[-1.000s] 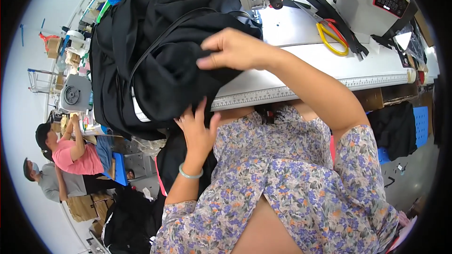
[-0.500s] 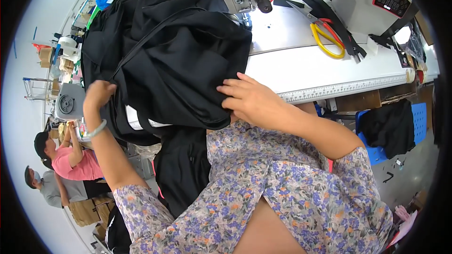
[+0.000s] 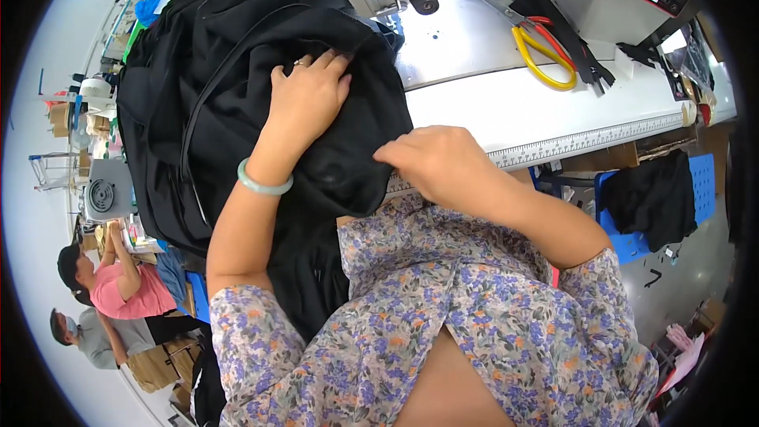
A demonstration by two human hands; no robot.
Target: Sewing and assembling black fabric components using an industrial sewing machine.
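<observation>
Head view: black cloth (image 3: 225, 103), heaped on the tabletop (image 3: 474, 115), upper left to centre of frame, is judged soft, limp and best held by its edge, being pinched there by the right hand (image 3: 436, 160) and pressed by the left hand (image 3: 310, 96), fingers spread.

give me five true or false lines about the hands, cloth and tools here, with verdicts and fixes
1. The left hand rests on the black cloth. True.
2. The scissors have one yellow and one red handle. True.
3. The right hand grips the scissors. False: the right hand is at the black cloth's edge.
4. The pale bracelet is on the right wrist. False: the pale bracelet is on the left one.
5. A ruler strip runs along the white table's near edge. True.
</observation>
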